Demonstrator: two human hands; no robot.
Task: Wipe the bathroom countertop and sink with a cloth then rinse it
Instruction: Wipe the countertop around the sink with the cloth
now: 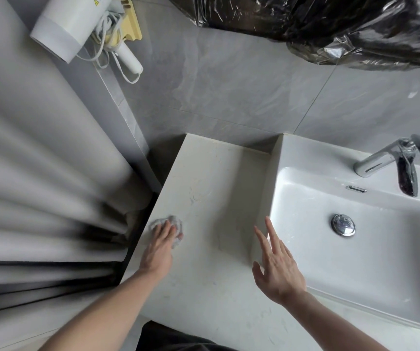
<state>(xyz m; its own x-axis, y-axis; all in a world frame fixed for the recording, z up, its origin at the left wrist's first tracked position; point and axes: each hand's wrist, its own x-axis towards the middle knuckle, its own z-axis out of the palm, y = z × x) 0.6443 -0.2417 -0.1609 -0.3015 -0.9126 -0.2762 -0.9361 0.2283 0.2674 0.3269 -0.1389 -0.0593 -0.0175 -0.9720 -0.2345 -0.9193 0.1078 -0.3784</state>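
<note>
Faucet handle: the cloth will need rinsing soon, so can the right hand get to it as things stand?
Probably yes: the right hand is open and holds nothing, and only the bare sink basin lies between it and the faucet handle.

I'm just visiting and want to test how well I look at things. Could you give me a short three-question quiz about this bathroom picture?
1. True or false: the left hand presses a cloth on the countertop.
2. What is the right hand doing?
A. Turning the tap
B. Hovering with fingers spread beside the sink, holding nothing
C. Lifting the drain plug
3. Fill in: the white appliance on the wall at upper left is a ____.

Key
1. True
2. B
3. hair dryer
</note>
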